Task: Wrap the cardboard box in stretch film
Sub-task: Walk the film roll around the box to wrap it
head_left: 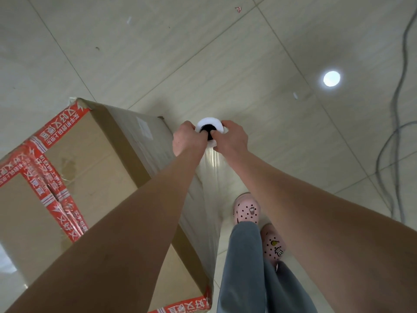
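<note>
A large cardboard box (pixel 90 159) sealed with red printed tape stands on the floor at the left. Clear stretch film covers its right side face (pixel 146 141). The roll of stretch film (pixel 211 126), white with a dark core hole, stands upright just off the box's far right corner. My left hand (pixel 186 137) grips the roll's top rim from the left. My right hand (pixel 231 137) grips it from the right, thumb at the core. A sheet of film (pixel 212 159) hangs from the roll down along the box.
Pale tiled floor (pixel 248 64) lies all round. My feet in pink clogs (pixel 246 208) and grey trousers stand right of the box. Grey cables (pixel 397 105) trail along the right edge. Small scraps lie on the far tiles.
</note>
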A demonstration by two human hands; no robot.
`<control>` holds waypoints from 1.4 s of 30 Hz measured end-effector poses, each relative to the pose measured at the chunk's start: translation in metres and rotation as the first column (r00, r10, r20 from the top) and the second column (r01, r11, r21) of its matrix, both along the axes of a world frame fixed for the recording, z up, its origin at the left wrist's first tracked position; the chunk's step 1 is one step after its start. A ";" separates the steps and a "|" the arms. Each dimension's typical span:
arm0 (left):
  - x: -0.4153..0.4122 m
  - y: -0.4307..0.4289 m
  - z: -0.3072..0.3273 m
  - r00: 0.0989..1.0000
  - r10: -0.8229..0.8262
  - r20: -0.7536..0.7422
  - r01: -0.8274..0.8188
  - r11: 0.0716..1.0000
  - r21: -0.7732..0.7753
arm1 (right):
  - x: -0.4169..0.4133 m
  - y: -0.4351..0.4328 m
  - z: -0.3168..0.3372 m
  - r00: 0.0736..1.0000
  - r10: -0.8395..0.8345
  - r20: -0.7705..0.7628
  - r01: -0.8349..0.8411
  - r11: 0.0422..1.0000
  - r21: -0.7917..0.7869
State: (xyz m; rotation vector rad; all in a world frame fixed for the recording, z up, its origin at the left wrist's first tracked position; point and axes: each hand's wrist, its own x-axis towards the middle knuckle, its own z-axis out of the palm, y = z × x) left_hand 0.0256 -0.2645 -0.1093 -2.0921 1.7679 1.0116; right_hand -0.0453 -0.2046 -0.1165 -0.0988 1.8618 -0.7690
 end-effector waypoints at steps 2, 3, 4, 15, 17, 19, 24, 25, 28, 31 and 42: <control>0.004 -0.001 -0.002 1.000 0.006 0.010 -0.006 1.000 0.004 | 0.001 -0.006 -0.002 1.000 0.022 -0.018 -0.022 1.000 0.005; 0.005 -0.003 -0.003 1.000 -0.004 0.013 0.004 1.000 0.018 | 0.002 -0.007 -0.002 1.000 0.019 -0.022 -0.019 1.000 0.012; 0.005 -0.007 -0.004 1.000 -0.013 0.012 0.012 0.999 0.043 | 0.002 -0.008 0.000 1.000 0.007 -0.019 -0.007 1.000 0.020; 0.004 -0.016 -0.004 1.000 0.012 -0.007 -0.011 0.988 0.153 | 0.004 -0.011 0.006 0.997 -0.058 0.047 0.057 0.998 0.038; 0.003 -0.017 -0.002 1.000 0.021 0.002 -0.021 0.986 0.162 | 0.003 -0.011 0.004 0.997 -0.055 0.063 0.052 0.998 0.047; 0.002 -0.018 0.001 1.000 0.018 0.018 -0.021 0.983 0.184 | 0.003 -0.011 0.004 0.997 -0.027 0.071 0.023 0.998 0.059; -0.002 -0.020 0.005 0.997 0.032 0.072 -0.048 0.973 0.227 | -0.003 -0.019 0.015 0.996 0.008 0.091 -0.018 0.993 0.116; -0.003 -0.020 0.006 0.996 0.037 0.081 -0.055 0.972 0.229 | -0.004 -0.020 0.016 0.996 0.007 0.089 -0.018 0.992 0.124; -0.009 -0.018 0.013 0.993 -0.017 0.117 -0.011 0.973 0.232 | -0.007 -0.022 0.019 0.996 0.042 0.085 -0.053 0.990 0.134; -0.017 -0.019 0.017 0.934 -0.327 0.143 0.304 0.939 0.161 | -0.006 -0.024 0.014 0.991 0.075 0.112 -0.091 0.985 0.147; -0.022 -0.050 0.015 0.818 -0.556 0.146 0.539 0.830 0.143 | -0.019 -0.046 0.028 0.950 0.313 0.010 -0.311 0.938 0.155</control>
